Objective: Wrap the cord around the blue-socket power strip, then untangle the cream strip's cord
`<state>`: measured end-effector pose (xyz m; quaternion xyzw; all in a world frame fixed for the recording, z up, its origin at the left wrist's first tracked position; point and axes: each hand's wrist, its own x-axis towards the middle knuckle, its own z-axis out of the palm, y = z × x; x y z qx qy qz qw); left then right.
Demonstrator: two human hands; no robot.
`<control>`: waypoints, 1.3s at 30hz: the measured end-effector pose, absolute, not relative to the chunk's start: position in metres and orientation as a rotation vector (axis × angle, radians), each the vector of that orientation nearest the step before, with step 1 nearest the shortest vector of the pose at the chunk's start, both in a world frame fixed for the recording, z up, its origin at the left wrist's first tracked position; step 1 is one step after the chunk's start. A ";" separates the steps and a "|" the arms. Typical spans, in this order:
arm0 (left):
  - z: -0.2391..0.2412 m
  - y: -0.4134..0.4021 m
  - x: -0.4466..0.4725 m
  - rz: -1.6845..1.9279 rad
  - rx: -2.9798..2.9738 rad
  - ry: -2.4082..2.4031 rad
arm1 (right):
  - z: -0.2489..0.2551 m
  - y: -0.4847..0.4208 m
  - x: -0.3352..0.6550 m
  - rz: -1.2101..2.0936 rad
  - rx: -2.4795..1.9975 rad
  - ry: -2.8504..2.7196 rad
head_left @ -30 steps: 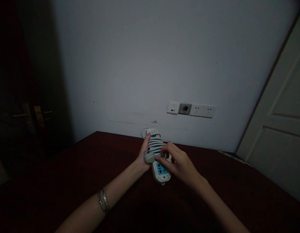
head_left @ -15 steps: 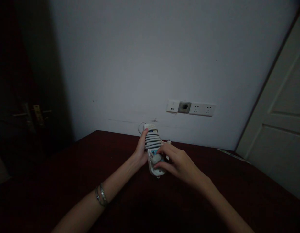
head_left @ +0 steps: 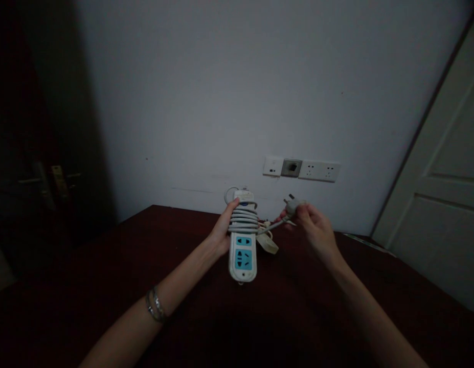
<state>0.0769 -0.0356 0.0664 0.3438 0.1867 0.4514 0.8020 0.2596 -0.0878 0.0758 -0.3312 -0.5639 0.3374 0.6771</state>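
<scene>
Left hand (head_left: 221, 232) wrapped tight round the strip (head_left: 243, 245), up over the table (head_left: 87, 266), cord (head_left: 244, 219) coiled on its top half. Right hand (head_left: 317, 230) pinching the plug (head_left: 291, 206), pulled out to the side, short bit of cord loose. Best to unwind loop by loop w/ the plug hand, circling the strip, no yanking. Keep strip still, grip firm, thumb off the coils so loops slip free

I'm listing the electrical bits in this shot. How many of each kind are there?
Power strip, in the left hand: 1
Plug, in the right hand: 1
Wall plates: 3
Total: 5
</scene>
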 end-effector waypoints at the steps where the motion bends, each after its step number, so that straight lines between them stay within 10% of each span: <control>1: 0.068 -0.041 0.079 0.954 0.743 0.391 | 0.074 -0.084 0.262 0.802 -0.740 -1.161; 39: 0.073 -0.080 0.093 1.251 0.907 0.553 | 0.094 -0.148 0.228 0.113 -0.874 -2.264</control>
